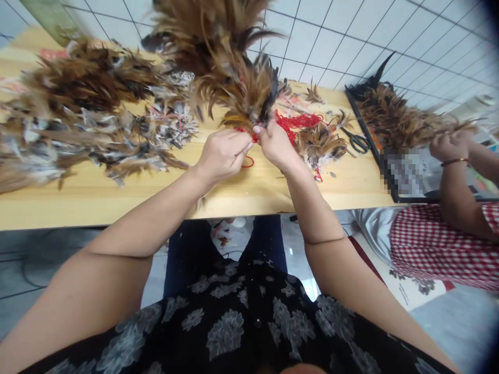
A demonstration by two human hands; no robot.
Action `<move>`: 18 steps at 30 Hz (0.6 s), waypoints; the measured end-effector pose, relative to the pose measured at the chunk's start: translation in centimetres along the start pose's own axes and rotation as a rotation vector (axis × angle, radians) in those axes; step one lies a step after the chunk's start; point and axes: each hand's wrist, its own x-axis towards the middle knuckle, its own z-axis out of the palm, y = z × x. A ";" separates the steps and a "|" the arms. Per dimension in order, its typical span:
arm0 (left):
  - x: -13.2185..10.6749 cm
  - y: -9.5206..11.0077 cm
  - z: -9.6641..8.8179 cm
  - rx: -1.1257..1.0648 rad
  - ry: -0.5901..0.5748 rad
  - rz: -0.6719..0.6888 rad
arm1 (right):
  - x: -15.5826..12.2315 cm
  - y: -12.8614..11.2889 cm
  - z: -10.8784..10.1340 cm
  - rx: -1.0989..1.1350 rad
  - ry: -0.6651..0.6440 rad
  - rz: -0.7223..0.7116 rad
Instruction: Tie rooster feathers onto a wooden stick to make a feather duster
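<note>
My left hand (pixel 224 153) is closed, its fingertips pinched together on red string near the middle of the table. A small loop of that red string (pixel 247 163) shows just below these fingers. Close beside it, my right hand (pixel 276 145) is closed on the base of a bundle of brown and black feathers (pixel 249 93), thumb on top. The bundle fans upward, away from me, and runs into a large fluffy mass of feathers (pixel 210 31). How the string passes between my fingers is hidden. A tangle of red yarn (pixel 302 122) lies just beyond my right hand.
Heaps of loose feathers (pixel 89 78) cover the table's left side. A smaller feather bunch (pixel 319 143) and dark-handled scissors (pixel 357 141) lie to the right. Further right, another person's hands (pixel 448 145) hold brown feathers over a black-edged tray (pixel 376 145). White tiled wall (pixel 331 36) stands behind.
</note>
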 end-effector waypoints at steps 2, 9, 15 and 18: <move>0.2 -0.1 -0.4 -0.013 0.025 -0.011 | 0.4 0.2 0.0 -0.267 0.166 -0.114; 0.7 -0.4 -1.2 -0.015 0.021 0.032 | 0.6 1.9 -0.4 -0.550 0.185 -0.094; 0.4 0.1 0.4 0.068 0.005 0.212 | 0.3 2.3 0.4 -0.500 0.296 -0.022; 1.3 0.8 -0.2 0.079 -0.035 0.294 | -0.4 1.8 0.9 -0.489 0.354 -0.043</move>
